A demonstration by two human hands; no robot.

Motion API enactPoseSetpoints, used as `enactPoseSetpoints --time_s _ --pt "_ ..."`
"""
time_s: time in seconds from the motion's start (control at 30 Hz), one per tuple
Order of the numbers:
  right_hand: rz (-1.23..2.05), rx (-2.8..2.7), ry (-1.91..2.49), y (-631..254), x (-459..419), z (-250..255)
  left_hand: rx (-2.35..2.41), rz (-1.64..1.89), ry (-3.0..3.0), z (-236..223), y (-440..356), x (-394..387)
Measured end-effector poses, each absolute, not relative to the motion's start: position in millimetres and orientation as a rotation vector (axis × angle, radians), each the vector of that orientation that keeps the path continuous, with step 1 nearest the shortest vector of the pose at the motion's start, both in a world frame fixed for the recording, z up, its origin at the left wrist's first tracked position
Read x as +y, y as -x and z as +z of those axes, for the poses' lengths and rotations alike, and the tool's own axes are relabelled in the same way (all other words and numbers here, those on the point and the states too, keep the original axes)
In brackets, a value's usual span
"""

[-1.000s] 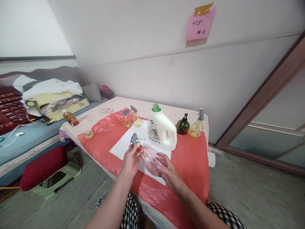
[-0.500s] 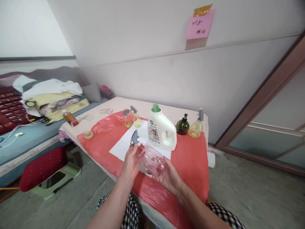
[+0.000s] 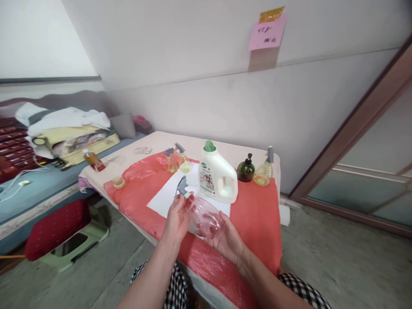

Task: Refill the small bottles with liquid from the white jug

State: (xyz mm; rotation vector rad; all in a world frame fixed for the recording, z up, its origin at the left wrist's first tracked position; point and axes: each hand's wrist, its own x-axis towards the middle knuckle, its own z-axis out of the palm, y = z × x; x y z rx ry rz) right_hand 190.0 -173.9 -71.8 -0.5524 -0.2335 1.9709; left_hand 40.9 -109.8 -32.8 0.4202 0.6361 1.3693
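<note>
Pink bottle (image 3: pixel 207 212) is up between your two hands, clear of the surface (image 3: pixel 154 139) beneath, over the near part of the white cloth (image 3: pixel 160 201) and the red sheet (image 3: pixel 254 210). You have both hands on it, so neither needs to reach: your left hand (image 3: pixel 178 215) is clamped round the neck, thumb and fingers at the collar, and your right hand (image 3: pixel 227 241) is curled round the base from below, its fingers showing through the clear wall. Your palms are well apart, with the bottle's body bridging them.

Its long axis runs aslant, from the neck at your left, up and away from you, to the base at your right, lower and nearer to you. So your left hand is the nearer one to the spray head (image 3: pixel 182 184), which stands up just beyond your left fingers; your right hand is at the far end of the axis. You cannot tell from this view how tightly the head sits on the neck, nor whether any liquid is inside.

Just beyond the bottle stands the white jug (image 3: pixel 217 180), upright on the cloth, with its handle to your right. Two sprayers (image 3: pixel 184 161) are farther back, left of the jug.
</note>
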Motion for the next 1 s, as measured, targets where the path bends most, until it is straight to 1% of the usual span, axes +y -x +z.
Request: enactPoseSetpoints --time_s 0.13,1.0 --pt "2.006 -0.249 0.536 -187.7 -174.9 -75.2 0.678 1.430 -0.411 -33.1 -41.2 -107.4" --pt "1.985 -0.232 0.553 -188.6 -171.8 -76.4 0.662 1.345 -0.364 -32.1 -41.0 -108.5"
